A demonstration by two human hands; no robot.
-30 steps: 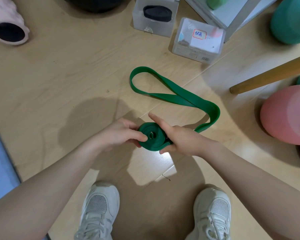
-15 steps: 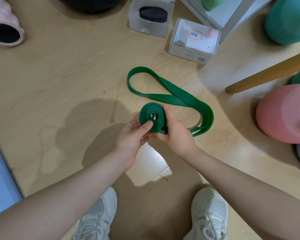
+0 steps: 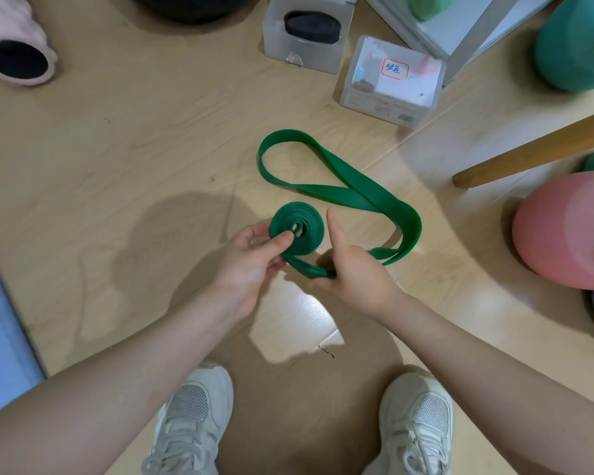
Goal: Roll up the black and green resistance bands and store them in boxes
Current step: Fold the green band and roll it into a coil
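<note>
The left hand (image 3: 251, 255) pinches the green band's coil (image 3: 297, 229) above the floor (image 3: 117, 149); the right hand (image 3: 350, 269) seems to grip the loose strip, forefinger raised. A slack pinch could let the springy coil unwind.

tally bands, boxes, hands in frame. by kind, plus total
Bands: 2 — green band, part rolled; black band, rolled, in a box
Boxes: 2 — open box; labelled box
Hands: 2 — left hand and right hand, both on the green band
Total: 6
</note>
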